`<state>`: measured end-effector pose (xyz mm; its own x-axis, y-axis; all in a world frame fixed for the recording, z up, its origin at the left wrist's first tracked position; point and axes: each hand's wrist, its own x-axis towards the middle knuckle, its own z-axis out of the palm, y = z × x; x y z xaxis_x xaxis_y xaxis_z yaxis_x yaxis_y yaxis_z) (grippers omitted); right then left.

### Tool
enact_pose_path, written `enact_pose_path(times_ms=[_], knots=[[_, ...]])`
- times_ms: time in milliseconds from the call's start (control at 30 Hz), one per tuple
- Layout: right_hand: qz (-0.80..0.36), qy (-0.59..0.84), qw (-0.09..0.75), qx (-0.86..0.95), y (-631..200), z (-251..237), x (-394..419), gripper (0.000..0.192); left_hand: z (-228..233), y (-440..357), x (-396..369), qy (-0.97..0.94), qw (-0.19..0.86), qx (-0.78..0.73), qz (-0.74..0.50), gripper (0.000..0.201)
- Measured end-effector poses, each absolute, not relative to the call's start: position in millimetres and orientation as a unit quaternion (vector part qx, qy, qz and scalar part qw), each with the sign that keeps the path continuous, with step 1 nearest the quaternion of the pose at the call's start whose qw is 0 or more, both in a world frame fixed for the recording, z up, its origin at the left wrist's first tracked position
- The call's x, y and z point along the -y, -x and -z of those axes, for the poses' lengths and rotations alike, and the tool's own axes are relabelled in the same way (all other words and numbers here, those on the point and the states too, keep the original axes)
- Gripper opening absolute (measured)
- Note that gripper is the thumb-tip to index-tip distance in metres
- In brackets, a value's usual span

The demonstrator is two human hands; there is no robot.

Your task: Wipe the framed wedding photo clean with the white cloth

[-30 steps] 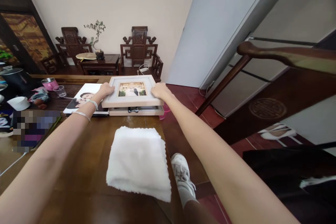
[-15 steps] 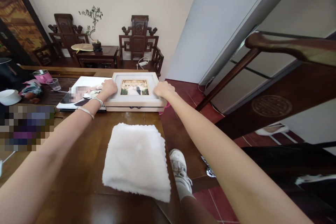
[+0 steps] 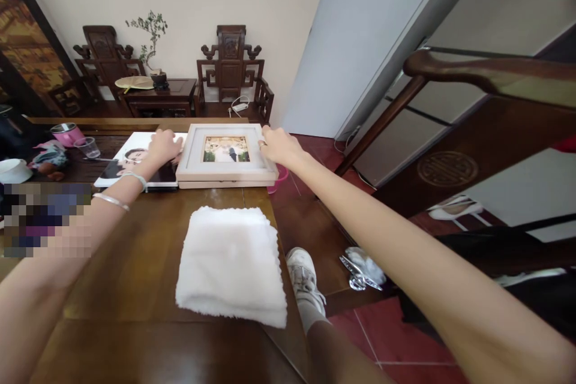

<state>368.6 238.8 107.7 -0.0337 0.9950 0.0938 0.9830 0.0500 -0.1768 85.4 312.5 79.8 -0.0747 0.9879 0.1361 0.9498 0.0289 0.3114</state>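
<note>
A white picture frame (image 3: 191, 159) holding a small wedding photo lies on a pale box-like base of the same size at the table's far edge. My right hand (image 3: 282, 147) is curled at the frame's upper right edge, fingertips touching it. Left of the frame, my left hand (image 3: 164, 147) hovers over a photo album (image 3: 117, 159) with people on its cover. Its fingers are loosely bent and apart, with nothing visible in them. A folded white fluffy cloth (image 3: 231, 264) lies nearer to me on the brown wooden table (image 3: 135, 288).
At the left are a pink mug (image 3: 65, 135), a clear plastic cup (image 3: 87, 147) and a white bowl (image 3: 14, 171). A carved chair (image 3: 450, 150) stands close on my right. Part of a pink object (image 3: 279, 179) shows beyond the table edge. My shoe (image 3: 302, 270) is beside the table.
My left hand has left the frame's edge and moved left over the album. My right hand has slid toward the frame's far right corner. The view has shifted slightly.
</note>
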Motion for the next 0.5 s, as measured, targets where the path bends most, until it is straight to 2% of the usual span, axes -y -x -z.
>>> enact_pose_path(times_ms=[100, 233, 300, 400, 500], knots=[[-0.036, 0.602, 0.116, 0.789, -352.0, -118.3, -182.9, 0.033, -89.5, -49.0, -289.4, -0.637, 0.027, -0.759, -0.132, 0.047], [-0.066, 0.479, 0.094, 0.87, -317.7, -103.9, -89.3, 0.031, -89.7, -2.4, -261.8, -0.585, 0.042, -0.805, -0.091, 0.075], [-0.056, 0.379, 0.075, 0.921, -304.5, -85.2, -50.8, 0.036, -87.2, 15.7, -255.1, -0.563, 0.062, -0.82, -0.08, 0.082], [-0.024, 0.336, 0.072, 0.939, -297.2, -52.8, -16.3, 0.045, -84.6, 36.2, -252.3, -0.559, 0.101, -0.82, -0.074, 0.074], [0.011, 0.312, 0.063, 0.948, -300.4, -29.3, -5.8, 0.044, -83.3, 50.6, -252.0, -0.564, 0.118, -0.812, -0.091, 0.068]])
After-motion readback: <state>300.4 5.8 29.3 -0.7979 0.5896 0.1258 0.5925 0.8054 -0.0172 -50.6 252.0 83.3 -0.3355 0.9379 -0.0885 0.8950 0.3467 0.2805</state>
